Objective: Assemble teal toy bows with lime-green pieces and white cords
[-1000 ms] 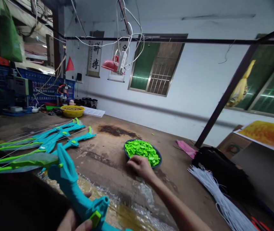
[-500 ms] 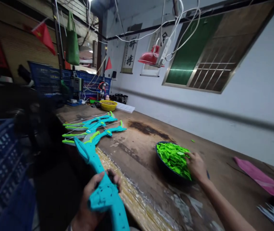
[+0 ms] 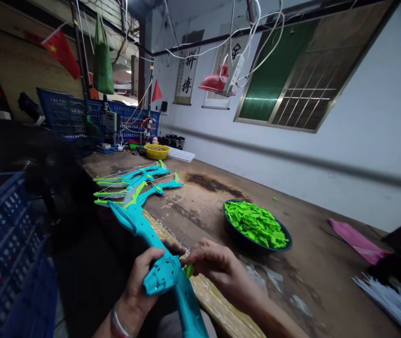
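Beyond the teal bow body (image 3: 161, 276) spreads a scuffed brown tabletop (image 3: 200, 211); the body itself is smooth, curved and dotted with small holes, slanting from upper left to lower right. To its right sits a dark round bowl (image 3: 237, 238), heaped with flat, glossy green pieces (image 3: 257, 225). The left hand (image 3: 139, 277) (a band circles its wrist) grips the body, thumb across the top, fingers around the far side. The right hand (image 3: 218, 265), knuckles bent, pinches one green piece (image 3: 188, 271) below its fingertips, just beside the body; whether they touch, I cannot tell.
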`<state>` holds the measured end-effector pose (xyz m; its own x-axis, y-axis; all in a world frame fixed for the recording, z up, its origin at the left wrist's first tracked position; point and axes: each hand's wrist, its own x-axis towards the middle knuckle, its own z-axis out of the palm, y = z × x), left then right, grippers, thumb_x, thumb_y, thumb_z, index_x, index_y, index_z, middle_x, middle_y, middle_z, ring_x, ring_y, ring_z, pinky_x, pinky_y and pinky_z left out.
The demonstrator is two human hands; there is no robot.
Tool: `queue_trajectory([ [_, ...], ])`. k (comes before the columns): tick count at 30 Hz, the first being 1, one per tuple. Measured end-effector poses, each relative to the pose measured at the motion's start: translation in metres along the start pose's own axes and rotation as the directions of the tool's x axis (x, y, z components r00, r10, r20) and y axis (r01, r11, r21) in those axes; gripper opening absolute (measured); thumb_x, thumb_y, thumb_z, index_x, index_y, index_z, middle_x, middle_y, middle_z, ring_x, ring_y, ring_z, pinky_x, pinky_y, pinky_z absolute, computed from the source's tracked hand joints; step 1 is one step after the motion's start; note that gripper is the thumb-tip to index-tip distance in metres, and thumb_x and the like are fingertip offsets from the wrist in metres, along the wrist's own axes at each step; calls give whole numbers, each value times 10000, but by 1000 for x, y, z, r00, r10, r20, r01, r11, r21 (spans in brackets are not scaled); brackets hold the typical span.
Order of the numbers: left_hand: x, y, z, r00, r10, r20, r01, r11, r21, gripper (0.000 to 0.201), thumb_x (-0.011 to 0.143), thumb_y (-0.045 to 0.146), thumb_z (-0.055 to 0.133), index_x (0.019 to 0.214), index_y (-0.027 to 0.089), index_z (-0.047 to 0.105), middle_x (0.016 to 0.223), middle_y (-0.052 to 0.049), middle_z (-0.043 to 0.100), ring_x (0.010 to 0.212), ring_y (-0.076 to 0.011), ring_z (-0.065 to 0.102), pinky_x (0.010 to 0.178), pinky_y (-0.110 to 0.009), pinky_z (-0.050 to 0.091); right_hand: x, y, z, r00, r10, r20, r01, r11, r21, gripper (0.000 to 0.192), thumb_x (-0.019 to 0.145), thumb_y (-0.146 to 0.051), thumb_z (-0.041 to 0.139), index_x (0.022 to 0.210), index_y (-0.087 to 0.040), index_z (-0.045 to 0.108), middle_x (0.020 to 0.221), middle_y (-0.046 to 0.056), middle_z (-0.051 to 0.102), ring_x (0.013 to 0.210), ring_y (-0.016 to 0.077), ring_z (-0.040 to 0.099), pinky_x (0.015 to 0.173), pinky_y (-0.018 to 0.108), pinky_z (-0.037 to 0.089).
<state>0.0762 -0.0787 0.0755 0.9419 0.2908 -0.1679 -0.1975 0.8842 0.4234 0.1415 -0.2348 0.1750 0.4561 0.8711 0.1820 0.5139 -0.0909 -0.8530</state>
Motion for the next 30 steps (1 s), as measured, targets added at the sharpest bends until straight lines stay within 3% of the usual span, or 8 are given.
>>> queue_trajectory([
  [4, -2, 8, 15, 1000, 20, 14, -20, 999, 25, 72, 716, 63, 666, 680, 110, 705, 657, -49, 687, 562, -139, 608, 571, -229, 542, 8, -20, -6, 973, -168, 161, 219, 895, -390, 137, 1018, -193, 535, 1070, -181, 660, 928, 39, 655, 834, 146, 603, 760, 254, 459],
  [9, -11, 5, 26, 980, 145, 140, -167, 971, 169, 197, 613, -90, 741, 607, 106, 726, 644, -27, 689, 632, -122, 592, 584, -152, 513, 29, -39, -1, 881, -212, 424, 398, 816, -419, 155, 987, -91, 540, 977, -168, 674, 1021, 66, 635, 927, 157, 607, 814, 248, 478],
  [12, -19, 9, 31, 975, 178, 132, -200, 962, 186, 208, 654, -93, 736, 674, 113, 758, 653, -7, 692, 622, -108, 589, 572, -130, 510, 31, -37, 10, 907, -227, 354, 367, 839, -402, 167, 927, -63, 642, 1028, -189, 687, 1099, 62, 628, 994, 163, 620, 859, 247, 488],
  [14, -22, 13, 33, 990, 115, 86, -121, 990, 73, 149, 755, -23, 715, 738, 118, 759, 680, -14, 696, 630, -110, 615, 607, -138, 541, 26, -33, 18, 939, -255, 230, 333, 842, -425, 128, 912, -63, 670, 951, -185, 672, 1017, 40, 638, 928, 152, 623, 813, 236, 484],
  [17, -20, 16, 35, 997, -24, 71, 32, 993, -110, 185, 923, 108, 582, 807, 120, 725, 693, -34, 688, 613, -123, 648, 599, -180, 573, 16, -27, 27, 941, -304, 148, 337, 823, -457, 88, 922, -152, 704, 864, -177, 642, 938, 30, 645, 874, 145, 619, 782, 231, 477],
  [22, -19, 19, 38, 991, -119, 69, 131, 969, -210, 264, 1005, 157, 438, 922, 81, 676, 709, -83, 708, 639, -164, 702, 584, -228, 592, 11, -25, 24, 922, -350, 166, 387, 811, -439, 70, 965, -114, 620, 989, -175, 645, 991, 59, 654, 930, 153, 615, 846, 258, 493],
  [27, -20, 20, 38, 986, -137, 91, 155, 960, -232, 264, 1012, 178, 424, 935, 79, 656, 761, -113, 731, 709, -202, 735, 639, -272, 613, 16, -27, 14, 877, -384, 290, 479, 759, -441, 132, 982, -101, 586, 1068, -179, 647, 1023, 62, 654, 960, 158, 597, 870, 286, 488],
  [30, -18, 18, 35, 982, -123, 143, 157, 954, -255, 263, 1019, 178, 409, 964, 77, 646, 766, -107, 721, 661, -182, 714, 595, -262, 598, 15, -27, 14, 859, -412, 304, 511, 731, -452, 166, 972, -73, 587, 1096, -168, 643, 1045, 72, 648, 971, 165, 583, 878, 299, 489],
])
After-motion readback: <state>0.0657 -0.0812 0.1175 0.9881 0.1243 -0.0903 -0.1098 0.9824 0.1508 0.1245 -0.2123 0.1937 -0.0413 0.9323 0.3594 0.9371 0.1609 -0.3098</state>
